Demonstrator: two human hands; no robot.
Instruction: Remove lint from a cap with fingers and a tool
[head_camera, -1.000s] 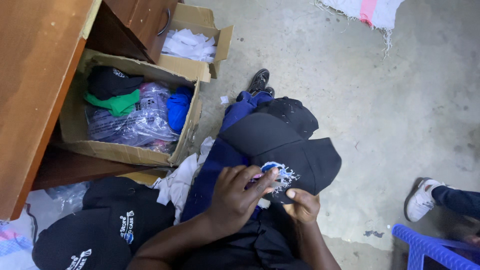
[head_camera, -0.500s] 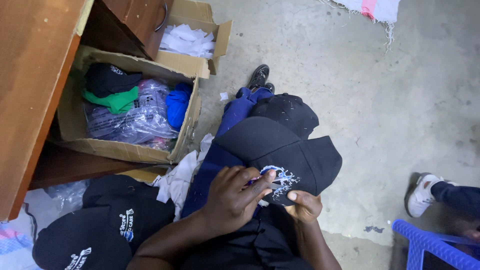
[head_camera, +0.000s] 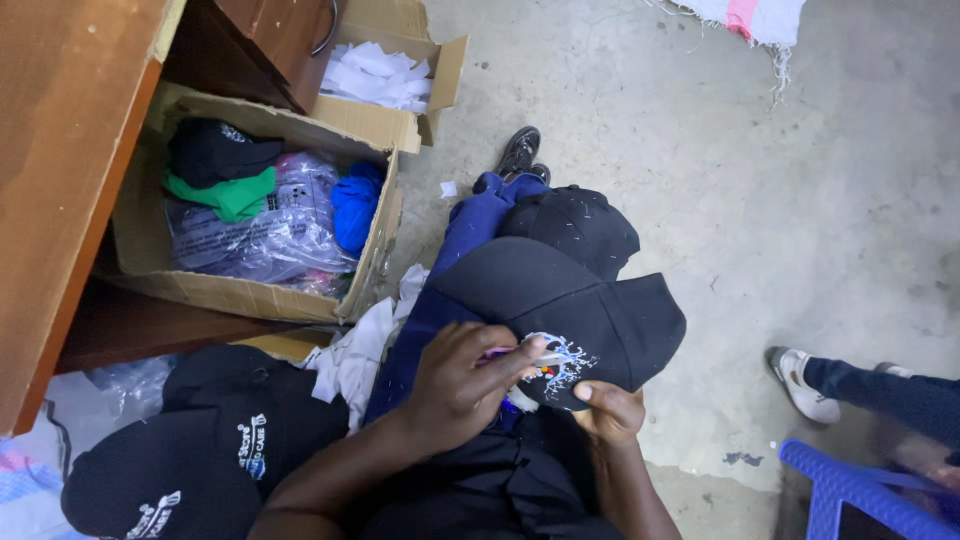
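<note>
On the person's lap, the left hand (head_camera: 462, 385) pinches a small purple tool against the pale stitched emblem of a soft black cap (head_camera: 560, 305), its front edge gripped by the right hand (head_camera: 607, 410), beside a frayed cardboard box (head_camera: 255, 290) of folded cloth.

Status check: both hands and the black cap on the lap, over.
Left hand pinches a small purple tool at the embroidery. Right hand grips the black cap by its edge. Second cap just beyond, nothing blocking.
</note>
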